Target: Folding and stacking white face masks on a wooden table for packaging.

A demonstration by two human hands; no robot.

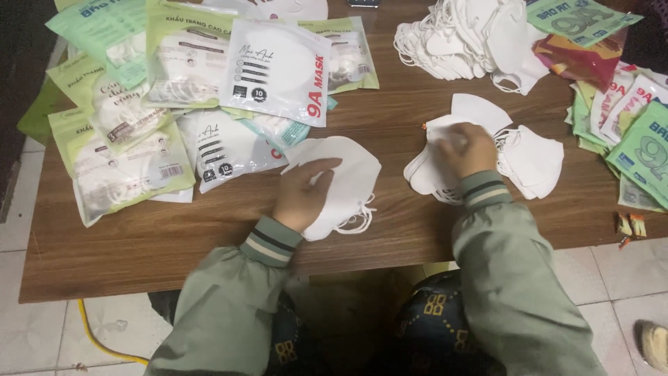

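While left hand is pressing flat on white folded fabric mask stack | right hand is pinching loose white masks at 3 o'clock | risk: ear loops are snagging, stack could be sliding toward table edge

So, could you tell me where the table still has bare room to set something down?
Bare wood runs along the near edge of the table, below the packaged masks. A narrower strip lies between the left hand and right hand, up to the loose mask heap. The left end and the right edge, with empty bags, are crowded.
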